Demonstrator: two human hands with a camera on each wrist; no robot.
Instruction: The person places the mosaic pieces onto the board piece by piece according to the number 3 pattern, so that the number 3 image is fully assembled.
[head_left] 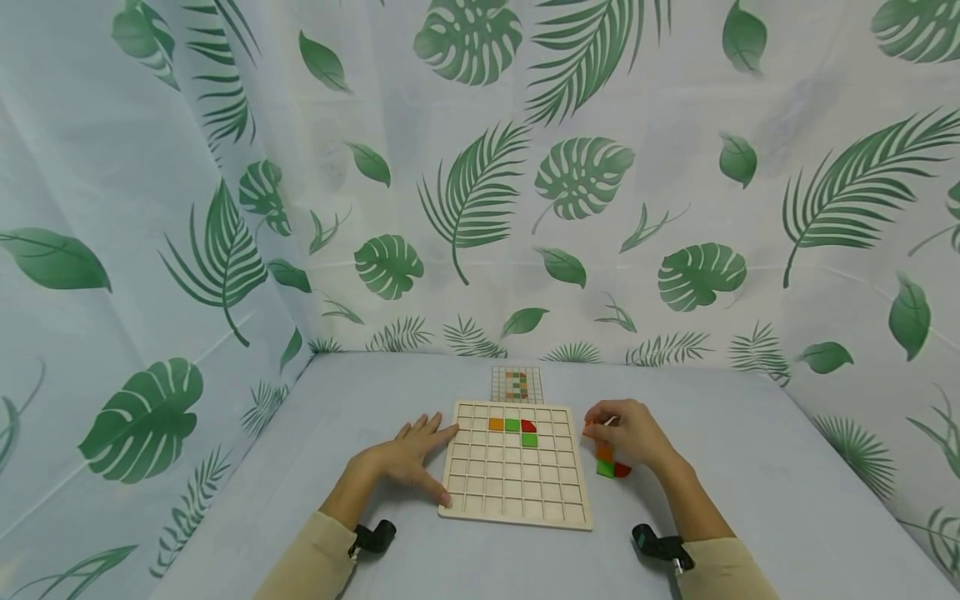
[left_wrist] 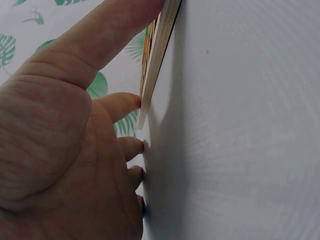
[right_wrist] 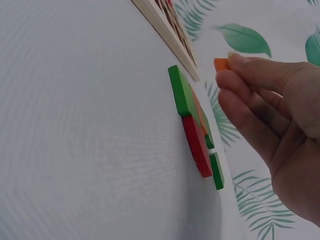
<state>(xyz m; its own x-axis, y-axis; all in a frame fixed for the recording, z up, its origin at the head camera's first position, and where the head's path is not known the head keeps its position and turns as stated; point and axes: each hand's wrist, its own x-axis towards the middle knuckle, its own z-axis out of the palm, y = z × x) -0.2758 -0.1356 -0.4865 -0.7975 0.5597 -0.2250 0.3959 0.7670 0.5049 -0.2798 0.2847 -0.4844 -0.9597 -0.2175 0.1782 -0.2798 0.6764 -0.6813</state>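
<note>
A wooden grid board (head_left: pixel 517 487) lies on the table with an orange square (head_left: pixel 497 425), a green square (head_left: pixel 512 425), a red rounded piece (head_left: pixel 528 426) and another green square (head_left: pixel 529 440) in its upper cells. The left hand (head_left: pixel 408 457) is spread along the board's left edge, thumb and forefinger touching it; the left wrist view shows this hand (left_wrist: pixel 65 135) too. Right of the board, the right hand (head_left: pixel 630 432) pinches an orange piece (right_wrist: pixel 221 64) above loose pieces. Those include a green piece (right_wrist: pixel 182 90) and a red piece (right_wrist: pixel 196 146) on the table.
Behind the board lies a small pattern card (head_left: pixel 517 385) printed with a grid and coloured cells. A white curtain (head_left: pixel 480 317) with green leaves hangs at the back and sides. Both wrists carry small black cameras.
</note>
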